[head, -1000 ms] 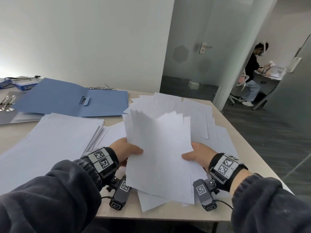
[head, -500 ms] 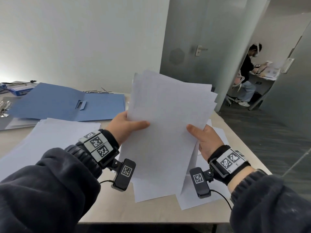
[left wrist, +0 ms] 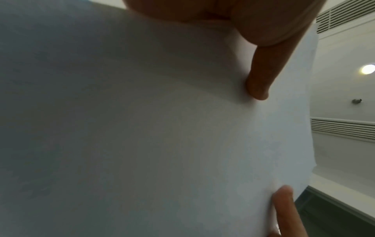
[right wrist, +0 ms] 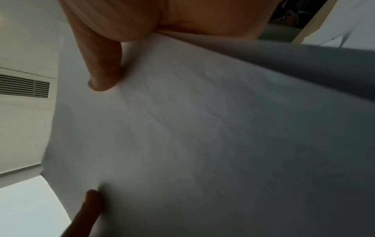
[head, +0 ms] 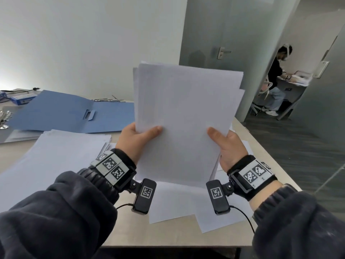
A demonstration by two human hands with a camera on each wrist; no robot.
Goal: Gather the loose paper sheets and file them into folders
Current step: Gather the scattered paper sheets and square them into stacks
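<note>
Thumbs of the left hand [head: 137,141] and right hand [head: 226,144] pinch a stack [head: 184,120] now raised upright above the table [head: 175,238], its edges squarer than a second ago, apparently ready for the folder [head: 61,113].

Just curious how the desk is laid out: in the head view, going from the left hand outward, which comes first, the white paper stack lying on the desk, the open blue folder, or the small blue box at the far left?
1. White paper stack, just left of the left hand.
2. Open blue folder, behind that stack.
3. Small blue box, far left corner.
</note>
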